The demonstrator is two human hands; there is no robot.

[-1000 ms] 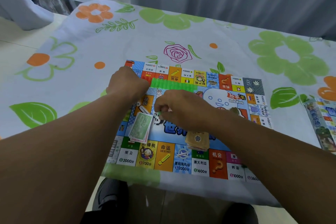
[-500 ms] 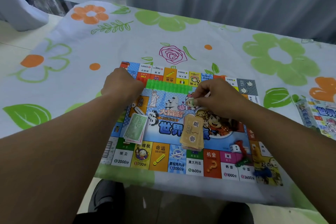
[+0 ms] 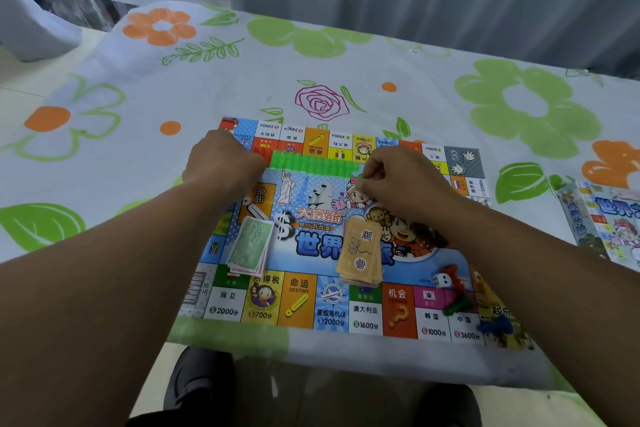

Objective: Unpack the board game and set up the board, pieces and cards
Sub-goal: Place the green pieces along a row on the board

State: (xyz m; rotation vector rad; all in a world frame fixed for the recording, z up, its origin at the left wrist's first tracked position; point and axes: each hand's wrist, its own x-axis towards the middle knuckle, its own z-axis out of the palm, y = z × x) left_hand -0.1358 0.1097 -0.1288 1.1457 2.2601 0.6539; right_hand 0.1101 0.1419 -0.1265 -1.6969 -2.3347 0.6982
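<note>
The colourful game board point(image 3: 332, 308) lies flat on the flowered tablecloth. A row of several small green houses point(image 3: 311, 165) stands along the far side of its middle panel. My left hand point(image 3: 221, 163) is curled against the row's left end, and its fingers are hidden. At the row's right end my right hand point(image 3: 405, 180) pinches one small green piece point(image 3: 361, 178). A stack of green banknotes point(image 3: 251, 246) and a stack of tan cards point(image 3: 362, 253) lie on the board's middle.
A white die point(image 3: 440, 279) lies at the board's near right with a red token point(image 3: 453, 274), a green token point(image 3: 457, 305) and a blue token point(image 3: 495, 324). The game box point(image 3: 609, 222) lies at the table's right edge. The table's near edge runs just below the board.
My right hand moved from the board's middle up and to the right, to the right end of the green row, with a small green piece. My left hand stayed at the left end.
</note>
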